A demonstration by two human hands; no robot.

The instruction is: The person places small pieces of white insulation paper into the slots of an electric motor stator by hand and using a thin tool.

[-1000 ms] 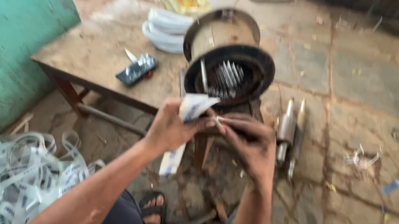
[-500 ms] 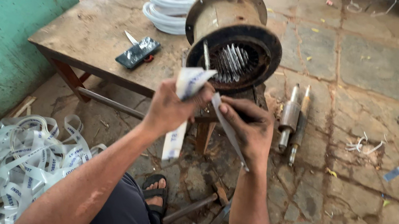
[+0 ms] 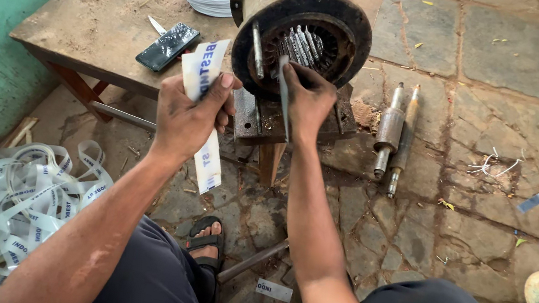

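Stone floor (image 3: 501,51), phone (image 3: 167,47) beside motor stator (image 3: 300,26)

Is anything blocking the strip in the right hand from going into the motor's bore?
Nothing visible does. The right hand holds a thin strip right at the open bore of the motor. A bolt stands just left of it, apart from the strip.

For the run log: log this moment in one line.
left hand: holds white paper strips | right hand: thin strip at rusty round motor housing
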